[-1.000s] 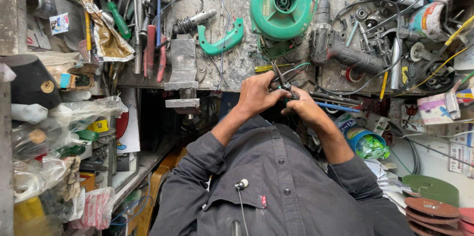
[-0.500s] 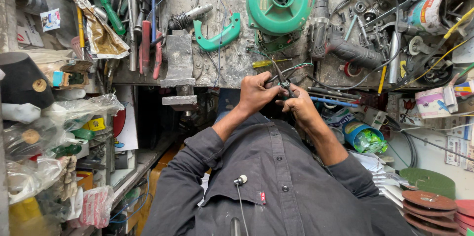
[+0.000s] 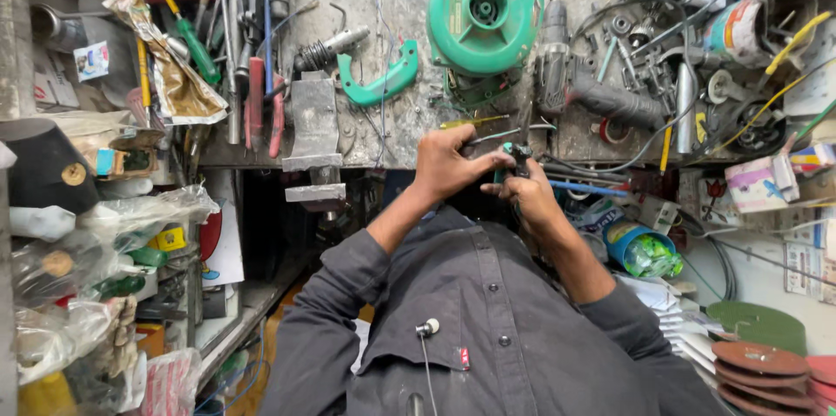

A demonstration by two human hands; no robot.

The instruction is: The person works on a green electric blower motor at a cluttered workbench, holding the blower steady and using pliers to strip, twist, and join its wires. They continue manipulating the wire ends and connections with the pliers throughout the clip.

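Pinching a small dark part with teal bits mid-frame at the bench edge, left hand and right hand both have their grip pressed on it; looks light, stiff, fiddly, best held by its sides

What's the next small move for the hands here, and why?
Probably steady the small dark part with the left hand while the right hand keeps working it: both hands pinch it together just off the workbench edge, unsupported, so a slip would drop it.
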